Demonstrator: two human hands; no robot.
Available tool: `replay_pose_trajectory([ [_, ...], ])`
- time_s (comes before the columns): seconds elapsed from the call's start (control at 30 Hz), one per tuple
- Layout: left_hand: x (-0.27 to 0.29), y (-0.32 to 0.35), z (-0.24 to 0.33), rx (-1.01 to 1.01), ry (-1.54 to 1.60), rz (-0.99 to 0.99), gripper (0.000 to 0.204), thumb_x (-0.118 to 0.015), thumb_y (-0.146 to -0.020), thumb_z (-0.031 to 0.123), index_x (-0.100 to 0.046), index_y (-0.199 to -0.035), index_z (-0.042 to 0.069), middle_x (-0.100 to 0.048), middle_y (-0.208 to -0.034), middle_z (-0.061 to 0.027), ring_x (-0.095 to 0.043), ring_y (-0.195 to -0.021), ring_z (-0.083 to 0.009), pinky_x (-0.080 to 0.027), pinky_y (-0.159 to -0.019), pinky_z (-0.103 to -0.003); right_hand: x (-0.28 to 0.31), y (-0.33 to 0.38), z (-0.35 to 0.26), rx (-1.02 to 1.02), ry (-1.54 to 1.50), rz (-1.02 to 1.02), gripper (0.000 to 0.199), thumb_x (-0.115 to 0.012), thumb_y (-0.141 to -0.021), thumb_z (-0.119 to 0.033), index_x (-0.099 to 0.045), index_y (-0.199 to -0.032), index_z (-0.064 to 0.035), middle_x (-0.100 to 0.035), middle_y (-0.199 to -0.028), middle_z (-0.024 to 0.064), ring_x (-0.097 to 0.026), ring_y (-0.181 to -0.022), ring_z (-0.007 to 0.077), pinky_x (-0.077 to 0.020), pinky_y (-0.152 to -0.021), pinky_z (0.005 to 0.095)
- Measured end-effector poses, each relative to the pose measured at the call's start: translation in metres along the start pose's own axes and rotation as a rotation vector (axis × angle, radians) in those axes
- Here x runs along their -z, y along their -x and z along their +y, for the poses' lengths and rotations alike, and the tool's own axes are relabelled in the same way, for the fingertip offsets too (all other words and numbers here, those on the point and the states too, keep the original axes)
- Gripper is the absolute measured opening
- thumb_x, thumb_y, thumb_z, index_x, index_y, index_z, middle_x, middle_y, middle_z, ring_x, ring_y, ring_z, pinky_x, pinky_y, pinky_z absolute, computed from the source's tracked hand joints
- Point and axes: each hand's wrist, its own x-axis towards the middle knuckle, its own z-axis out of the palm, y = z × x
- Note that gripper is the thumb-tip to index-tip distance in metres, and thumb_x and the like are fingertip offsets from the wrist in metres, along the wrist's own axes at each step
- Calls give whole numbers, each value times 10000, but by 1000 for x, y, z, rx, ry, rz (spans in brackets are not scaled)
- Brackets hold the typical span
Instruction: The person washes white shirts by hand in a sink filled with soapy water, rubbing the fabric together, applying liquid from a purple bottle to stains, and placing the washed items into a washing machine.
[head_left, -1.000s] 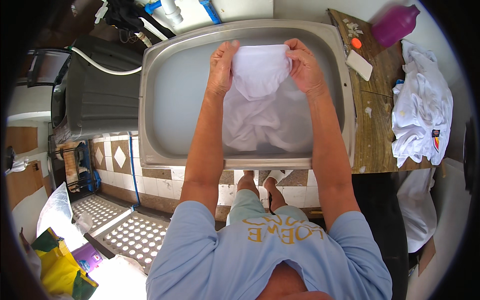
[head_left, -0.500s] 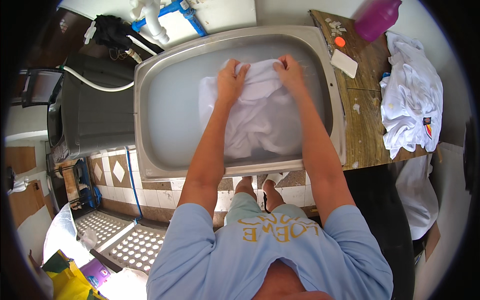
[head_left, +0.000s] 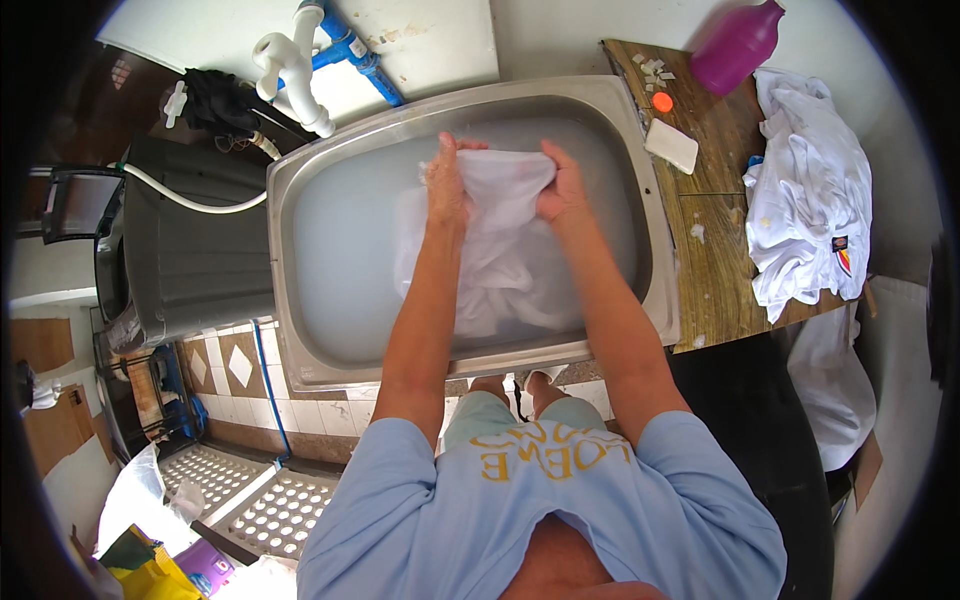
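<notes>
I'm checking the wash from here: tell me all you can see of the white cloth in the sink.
The cloth is plain white fabric, wet and crumpled, lying near the middle of the steel sink in cloudy water. Its upper end is bunched and lifted out of the water, gripped between the left hand and the right hand. The rest trails down toward the near rim, partly submerged, between the forearms.
</notes>
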Motion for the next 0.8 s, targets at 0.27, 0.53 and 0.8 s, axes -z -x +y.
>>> replay_pose_trajectory([
  [0.27,-61,8,-91,-821,-927,-282,281,-696,-763,216,-566,-597,31,-580,-591,-81,-556,-601,-164,-448,-605,-322,90,-62,-2,-174,-230,-788,318,-558,-913,-266,-565,-1128,-30,-596,-983,75,-568,-941,177,-465,-850,321],
  [0.53,-51,-33,-32,-855,-1122,-208,307,-633,-822,119,-545,-563,-20,-524,-510,-97,-463,-445,-162,-384,-460,-355,-8,9,27,188,206,-1,311,-528,-931,-369,-608,-1023,-83,-592,-977,36,-573,-926,138,-480,-755,285],
  [0.8,-46,-34,-22,-721,-1000,-172,305,-623,-821,124,-544,-550,10,-419,-499,-168,-402,-426,-242,-339,-452,-374,-49,29,33,96,124,183,410,-381,-980,-434,-581,-908,-83,-492,-718,-10,-504,-690,99,-432,-544,273],
])
